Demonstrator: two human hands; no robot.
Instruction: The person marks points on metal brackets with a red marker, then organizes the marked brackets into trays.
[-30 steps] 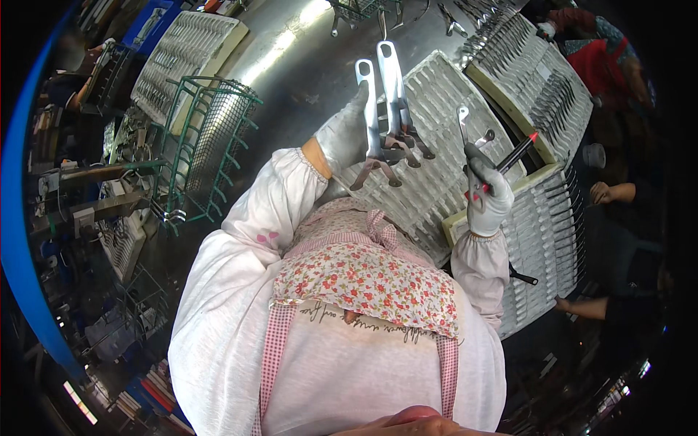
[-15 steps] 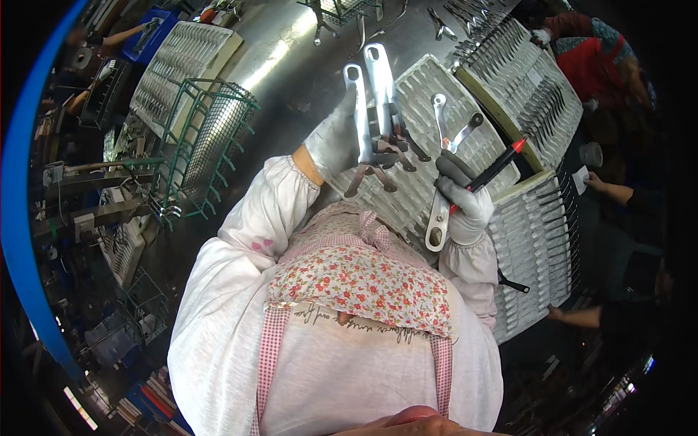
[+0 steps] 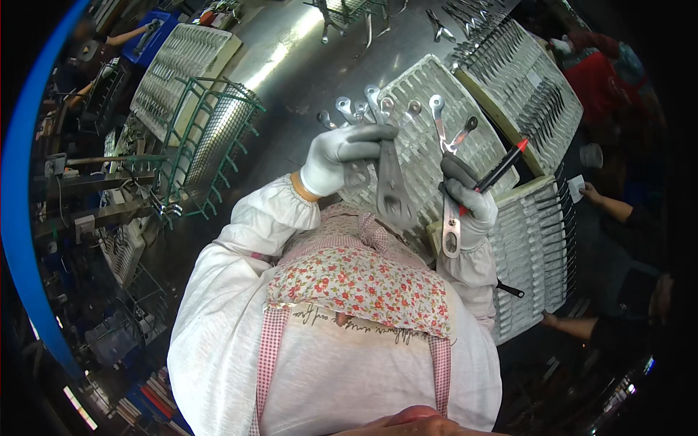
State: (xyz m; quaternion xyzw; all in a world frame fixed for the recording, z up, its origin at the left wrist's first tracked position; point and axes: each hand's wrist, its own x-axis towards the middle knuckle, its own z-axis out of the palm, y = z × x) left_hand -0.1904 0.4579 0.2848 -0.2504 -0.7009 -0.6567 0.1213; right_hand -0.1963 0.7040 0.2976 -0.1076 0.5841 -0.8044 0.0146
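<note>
My left hand [image 3: 331,163], in a white glove with grey fingers, is closed around several shiny metal tools. Their round-holed ends [image 3: 361,109] fan out above the fingers, and the broad handle ends [image 3: 392,185] hang below, blurred. My right hand [image 3: 472,207], gloved alike, grips one forked metal tool [image 3: 451,236]. Its two ring-tipped arms point away from me, and its slotted handle hangs below the palm. The same hand also holds a black marker [image 3: 502,171] with a red tip, slanting up to the right. Both hands are above a white ridged tray [image 3: 422,80].
On the right, another white tray [image 3: 534,251] and a farther one [image 3: 502,69] hold rows of metal tools. A green wire rack [image 3: 196,145] stands at left. Loose tools [image 3: 440,27] lie on the steel table [image 3: 291,87]. A co-worker's hand [image 3: 592,192] holds a white card.
In my left hand the tools have turned over: ring ends now point up, and handles hang down. My right hand, with its tool and marker, has shifted only slightly.
</note>
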